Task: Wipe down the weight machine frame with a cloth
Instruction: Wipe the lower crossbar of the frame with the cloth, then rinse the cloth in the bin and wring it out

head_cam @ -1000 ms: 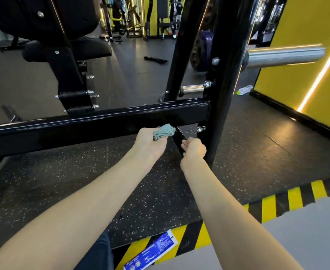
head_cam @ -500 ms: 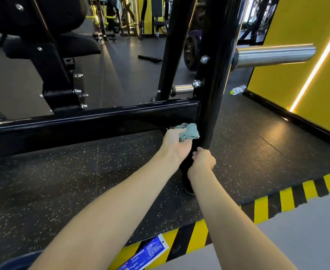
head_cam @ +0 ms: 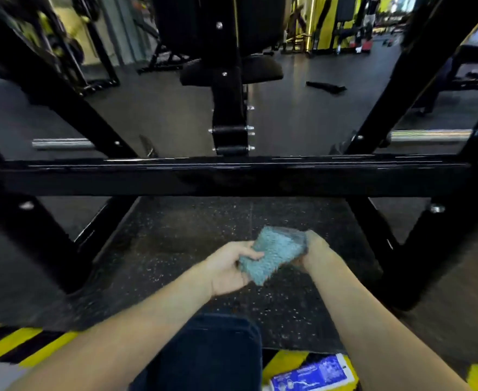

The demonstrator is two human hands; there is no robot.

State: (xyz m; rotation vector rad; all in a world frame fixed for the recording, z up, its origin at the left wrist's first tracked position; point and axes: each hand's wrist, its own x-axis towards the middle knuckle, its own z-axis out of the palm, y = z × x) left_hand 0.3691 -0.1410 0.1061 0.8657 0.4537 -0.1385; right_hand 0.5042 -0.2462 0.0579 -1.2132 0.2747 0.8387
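- We hold the blue-grey cloth between both hands, above the speckled floor, apart from the black frame crossbar
- Our left hand grips the cloth's left edge, thumb on top
- Our right hand grips its right edge; the fingers are blurred

Both forearms reach forward; left hand and right hand grip the cloth between them

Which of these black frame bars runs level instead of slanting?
The long crossbar spanning the view above the blue cloth; the side bars slant and the seat post stands upright.
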